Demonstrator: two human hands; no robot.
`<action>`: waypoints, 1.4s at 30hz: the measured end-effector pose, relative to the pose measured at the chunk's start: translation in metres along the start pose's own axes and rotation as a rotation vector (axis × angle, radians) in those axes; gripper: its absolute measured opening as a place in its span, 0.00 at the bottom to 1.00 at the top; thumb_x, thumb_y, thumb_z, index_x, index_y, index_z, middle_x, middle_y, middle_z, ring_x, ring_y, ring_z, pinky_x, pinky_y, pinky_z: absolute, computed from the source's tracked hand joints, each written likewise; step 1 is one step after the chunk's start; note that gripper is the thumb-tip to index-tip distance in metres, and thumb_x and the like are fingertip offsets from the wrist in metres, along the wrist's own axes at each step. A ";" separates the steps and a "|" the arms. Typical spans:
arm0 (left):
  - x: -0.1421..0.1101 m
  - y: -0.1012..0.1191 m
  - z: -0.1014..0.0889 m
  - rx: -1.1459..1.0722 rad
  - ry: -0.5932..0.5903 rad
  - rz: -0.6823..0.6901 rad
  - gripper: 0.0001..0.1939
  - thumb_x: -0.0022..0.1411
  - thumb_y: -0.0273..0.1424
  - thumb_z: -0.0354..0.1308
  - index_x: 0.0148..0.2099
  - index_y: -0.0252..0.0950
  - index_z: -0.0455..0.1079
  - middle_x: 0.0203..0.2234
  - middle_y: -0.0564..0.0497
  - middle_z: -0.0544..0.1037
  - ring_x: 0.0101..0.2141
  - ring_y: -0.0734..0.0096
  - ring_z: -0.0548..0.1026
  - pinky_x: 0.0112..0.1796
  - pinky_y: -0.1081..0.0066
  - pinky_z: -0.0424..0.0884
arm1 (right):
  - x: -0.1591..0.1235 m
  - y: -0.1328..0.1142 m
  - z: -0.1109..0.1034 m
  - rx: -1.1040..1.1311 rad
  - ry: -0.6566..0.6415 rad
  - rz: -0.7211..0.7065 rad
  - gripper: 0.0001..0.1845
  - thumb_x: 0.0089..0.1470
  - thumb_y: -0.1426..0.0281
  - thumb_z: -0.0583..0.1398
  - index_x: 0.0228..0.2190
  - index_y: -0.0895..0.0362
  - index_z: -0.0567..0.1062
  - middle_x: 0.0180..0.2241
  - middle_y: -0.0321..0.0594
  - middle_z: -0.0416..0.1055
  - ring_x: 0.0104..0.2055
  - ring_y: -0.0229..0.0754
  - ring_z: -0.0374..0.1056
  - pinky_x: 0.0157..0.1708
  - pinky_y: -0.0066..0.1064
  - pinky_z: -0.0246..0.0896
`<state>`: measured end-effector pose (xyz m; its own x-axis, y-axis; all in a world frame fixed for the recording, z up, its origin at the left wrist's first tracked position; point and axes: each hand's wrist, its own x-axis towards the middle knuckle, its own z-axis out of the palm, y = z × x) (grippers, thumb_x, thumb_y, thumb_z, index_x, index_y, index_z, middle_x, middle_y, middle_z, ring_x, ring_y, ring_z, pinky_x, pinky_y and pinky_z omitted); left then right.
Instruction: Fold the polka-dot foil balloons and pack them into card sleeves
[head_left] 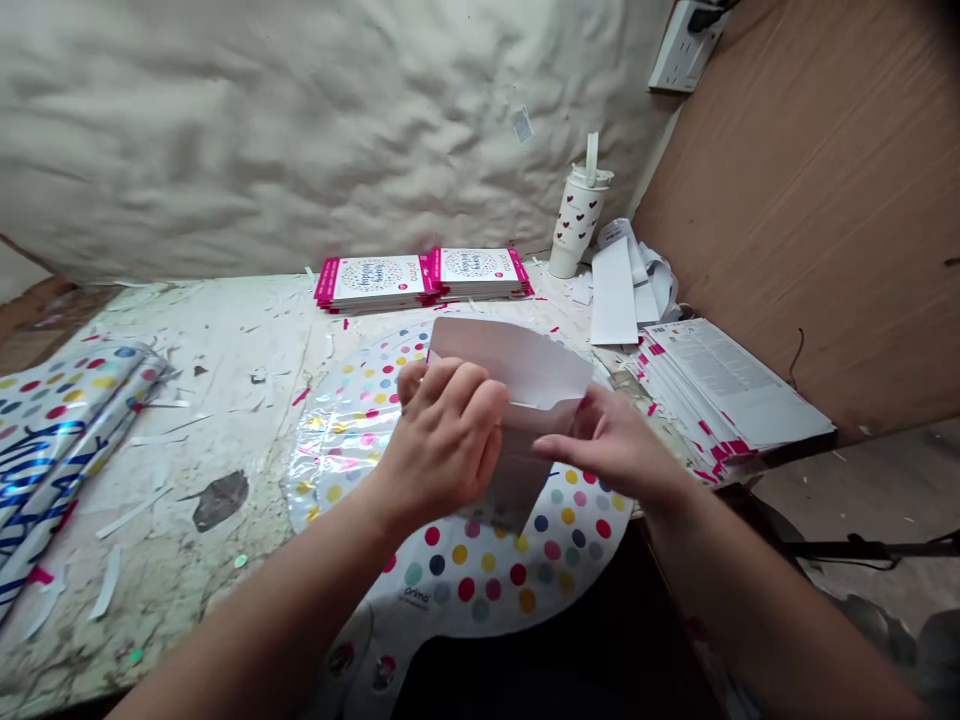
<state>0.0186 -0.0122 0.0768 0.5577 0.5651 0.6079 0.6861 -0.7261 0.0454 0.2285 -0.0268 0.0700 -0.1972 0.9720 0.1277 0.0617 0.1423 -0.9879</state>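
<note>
A grey-white paper envelope (504, 352) with its flap raised is held up at the middle of the table, its lower part blurred. The fingers of my left hand (450, 430) are curled closed over its left side, their tips hidden. On its right edge, my right hand (619, 435) pinches the paper between thumb and fingers. Beneath both hands a flat, round foil balloon (480, 575) with coloured dots lies on the table; its narrow tail hangs toward me over the front edge.
Two stacks of printed packets (382, 278) stand at the back. To their right are a white tumbler (576, 220) and white paper strips (615, 290). A fanned pile of printed envelopes (739, 385) lies on the right, folded dotted foil balloons (67, 430) on the left. Paper scraps litter the table (247, 400).
</note>
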 end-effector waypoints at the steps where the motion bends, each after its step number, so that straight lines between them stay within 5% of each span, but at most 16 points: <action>1: -0.005 0.000 -0.005 -0.012 0.074 -0.055 0.07 0.59 0.29 0.49 0.41 0.40 0.62 0.38 0.45 0.69 0.44 0.54 0.64 0.44 0.51 0.58 | -0.003 0.004 0.007 0.082 -0.058 0.023 0.17 0.45 0.66 0.64 0.40 0.53 0.73 0.39 0.39 0.74 0.40 0.42 0.69 0.40 0.34 0.65; 3: -0.016 0.000 -0.010 -0.135 0.146 -0.199 0.13 0.60 0.33 0.50 0.48 0.43 0.60 0.45 0.45 0.67 0.50 0.53 0.62 0.47 0.51 0.58 | -0.007 0.012 0.021 0.204 -0.061 0.037 0.11 0.49 0.66 0.61 0.37 0.53 0.75 0.39 0.38 0.74 0.42 0.42 0.69 0.43 0.34 0.63; 6: -0.030 0.000 -0.011 -0.613 0.043 -0.414 0.24 0.60 0.38 0.52 0.57 0.43 0.51 0.50 0.46 0.66 0.52 0.56 0.63 0.47 0.56 0.64 | -0.007 0.019 0.034 0.294 -0.012 0.043 0.11 0.48 0.67 0.62 0.37 0.53 0.74 0.39 0.38 0.74 0.43 0.43 0.69 0.44 0.35 0.63; 9: -0.036 0.001 -0.012 -1.073 0.018 -0.647 0.27 0.55 0.35 0.60 0.55 0.42 0.55 0.48 0.46 0.70 0.48 0.58 0.69 0.45 0.62 0.68 | -0.003 0.016 0.039 0.326 -0.010 0.042 0.14 0.45 0.68 0.65 0.37 0.53 0.72 0.38 0.37 0.74 0.42 0.42 0.69 0.43 0.34 0.64; 12: -0.039 0.000 -0.015 -1.280 0.052 -0.873 0.21 0.53 0.31 0.62 0.49 0.39 0.63 0.41 0.49 0.76 0.43 0.61 0.72 0.43 0.65 0.69 | 0.008 0.011 0.034 0.305 -0.007 -0.009 0.16 0.43 0.68 0.66 0.37 0.52 0.72 0.37 0.36 0.74 0.40 0.41 0.69 0.40 0.32 0.64; 14: -0.043 -0.002 -0.016 -1.353 0.005 -0.972 0.15 0.53 0.32 0.62 0.44 0.36 0.68 0.36 0.49 0.77 0.40 0.63 0.74 0.41 0.66 0.70 | 0.021 0.012 0.027 0.221 -0.021 0.031 0.11 0.47 0.62 0.62 0.32 0.55 0.73 0.31 0.37 0.73 0.34 0.40 0.69 0.35 0.31 0.64; 17: -0.054 -0.005 -0.012 -1.420 -0.171 -1.131 0.11 0.53 0.37 0.60 0.32 0.32 0.70 0.24 0.50 0.75 0.25 0.72 0.72 0.26 0.73 0.69 | 0.039 0.019 0.019 -0.095 0.044 0.119 0.19 0.54 0.56 0.54 0.23 0.57 0.72 0.21 0.37 0.67 0.24 0.38 0.64 0.27 0.31 0.61; 20: -0.067 -0.001 -0.003 -1.415 -0.240 -1.302 0.12 0.51 0.38 0.60 0.28 0.33 0.66 0.13 0.57 0.66 0.12 0.83 0.60 0.13 0.80 0.54 | 0.036 0.026 0.028 -0.529 0.164 -0.126 0.13 0.56 0.62 0.53 0.27 0.56 0.72 0.26 0.39 0.69 0.29 0.40 0.65 0.32 0.33 0.61; 22: -0.072 0.005 0.002 -1.401 -0.228 -1.344 0.12 0.50 0.37 0.61 0.29 0.33 0.66 0.12 0.58 0.65 0.11 0.82 0.60 0.13 0.81 0.54 | 0.023 0.027 0.042 -0.695 0.026 -0.341 0.09 0.55 0.69 0.53 0.33 0.55 0.73 0.32 0.41 0.71 0.35 0.41 0.66 0.37 0.33 0.61; 25: -0.076 0.015 0.006 -1.423 -0.208 -1.328 0.12 0.51 0.37 0.60 0.30 0.32 0.66 0.13 0.57 0.66 0.13 0.81 0.63 0.15 0.80 0.58 | 0.002 0.027 0.064 -0.783 -0.176 -0.466 0.10 0.56 0.73 0.53 0.35 0.56 0.74 0.33 0.42 0.72 0.37 0.41 0.67 0.38 0.32 0.62; 32: -0.079 0.020 0.011 -1.393 -0.181 -1.248 0.11 0.54 0.36 0.58 0.28 0.33 0.65 0.11 0.58 0.66 0.12 0.82 0.61 0.15 0.80 0.56 | -0.002 0.030 0.075 -0.889 -0.142 -0.512 0.10 0.56 0.74 0.52 0.32 0.59 0.74 0.32 0.45 0.72 0.36 0.43 0.67 0.36 0.33 0.62; 38: -0.080 0.019 0.013 -1.435 -0.178 -1.283 0.12 0.53 0.37 0.58 0.28 0.32 0.65 0.11 0.57 0.67 0.12 0.81 0.62 0.15 0.80 0.57 | 0.000 0.031 0.066 -0.728 -0.168 -0.382 0.09 0.56 0.75 0.53 0.35 0.56 0.72 0.33 0.40 0.73 0.36 0.39 0.68 0.38 0.29 0.62; 42: -0.073 0.023 0.014 -1.449 -0.150 -1.306 0.14 0.54 0.38 0.57 0.26 0.32 0.65 0.09 0.56 0.67 0.11 0.80 0.63 0.14 0.81 0.57 | -0.004 0.035 0.082 -0.975 -0.179 -0.550 0.11 0.55 0.77 0.50 0.31 0.59 0.71 0.32 0.46 0.71 0.36 0.44 0.66 0.37 0.34 0.61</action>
<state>0.0006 -0.0646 0.0224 0.1917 0.9007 -0.3900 -0.1514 0.4197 0.8949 0.1517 -0.0412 0.0281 -0.5653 0.7030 0.4316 0.6440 0.7031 -0.3017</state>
